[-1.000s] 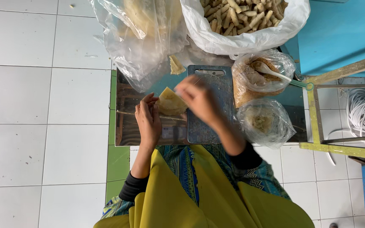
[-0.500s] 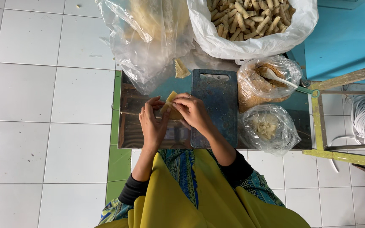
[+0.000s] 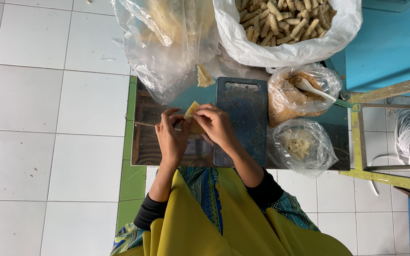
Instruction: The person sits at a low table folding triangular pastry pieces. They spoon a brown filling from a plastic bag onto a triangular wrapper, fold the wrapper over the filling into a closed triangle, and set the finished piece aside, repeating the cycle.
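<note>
Both hands had drawn closer together since half a second earlier, and the pale yellow pastry wrapper [image 3: 191,110] had been folded smaller, with only a narrow corner poking up between them. A person in a yellow apron [image 3: 205,232] over a patterned blue-green top worked above a low, dark worktop [image 3: 143,142] set on white floor tiles [image 3: 48,95]. The left hand [image 3: 171,140] pinched the wrapper from one side, its fingers [image 3: 169,117] curled shut on it; the right hand [image 3: 217,124] gripped it from the other side, fingers bent tight around the fold. The wrapper sat in the air just above the worktop, beside the left edge of a dark blue rectangular plastic cutting board [image 3: 243,121]. A torn scrap of the same pale wrapper [image 3: 205,77] lay farther along the worktop, near a large clear plastic bag [image 3: 167,42] holding a yellowish stack. A white plastic sack [image 3: 285,28] full of finished tan rolls stood beyond the board. To the right, a small clear bag of brown crumbly filling [image 3: 295,97] held a white spoon [image 3: 312,87], and another clear bag of pale filling [image 3: 302,144] lay just beside it.
</note>
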Tool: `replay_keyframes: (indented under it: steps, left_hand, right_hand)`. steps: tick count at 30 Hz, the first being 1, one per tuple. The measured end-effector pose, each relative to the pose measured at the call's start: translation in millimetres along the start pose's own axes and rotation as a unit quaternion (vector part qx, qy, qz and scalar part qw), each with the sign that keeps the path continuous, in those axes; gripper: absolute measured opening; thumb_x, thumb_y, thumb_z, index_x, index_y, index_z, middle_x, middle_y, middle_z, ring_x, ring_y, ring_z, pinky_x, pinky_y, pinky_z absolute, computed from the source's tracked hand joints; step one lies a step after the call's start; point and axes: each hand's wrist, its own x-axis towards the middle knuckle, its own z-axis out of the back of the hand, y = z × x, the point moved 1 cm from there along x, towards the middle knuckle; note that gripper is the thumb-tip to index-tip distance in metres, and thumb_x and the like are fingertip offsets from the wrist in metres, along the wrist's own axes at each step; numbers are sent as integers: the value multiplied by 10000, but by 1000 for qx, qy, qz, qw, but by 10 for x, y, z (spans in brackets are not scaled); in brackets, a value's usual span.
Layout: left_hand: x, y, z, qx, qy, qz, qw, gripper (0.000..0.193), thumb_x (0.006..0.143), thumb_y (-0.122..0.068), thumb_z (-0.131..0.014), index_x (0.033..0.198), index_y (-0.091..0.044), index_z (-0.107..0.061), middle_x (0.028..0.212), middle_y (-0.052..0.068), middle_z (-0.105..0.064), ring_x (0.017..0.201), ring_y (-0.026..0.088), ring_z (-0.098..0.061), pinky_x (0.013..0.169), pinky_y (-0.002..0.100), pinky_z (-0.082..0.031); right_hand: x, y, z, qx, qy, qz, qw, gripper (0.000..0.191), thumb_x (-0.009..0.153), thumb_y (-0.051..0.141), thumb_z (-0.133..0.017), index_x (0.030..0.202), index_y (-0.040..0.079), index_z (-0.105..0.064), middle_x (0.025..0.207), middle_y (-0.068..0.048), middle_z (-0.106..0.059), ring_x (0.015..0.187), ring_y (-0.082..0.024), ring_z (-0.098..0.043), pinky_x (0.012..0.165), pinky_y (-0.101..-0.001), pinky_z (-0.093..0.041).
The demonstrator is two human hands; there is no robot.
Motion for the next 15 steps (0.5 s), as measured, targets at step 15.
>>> replay_keyframes:
  steps: [15]
  left_hand:
    - [35, -97, 17, 63, -16, -89, 994, 172, 927, -86, -703, 1095, -118, -720, 1073, 108, -635, 999, 266, -586, 917, 397, -423]
  right_hand:
    - [-58, -362, 690, 496, -170, -200, 828, 120, 1044, 124, -613, 1102, 28, -656, 1016, -82, -716, 897, -148, -712, 821, -316, -621]
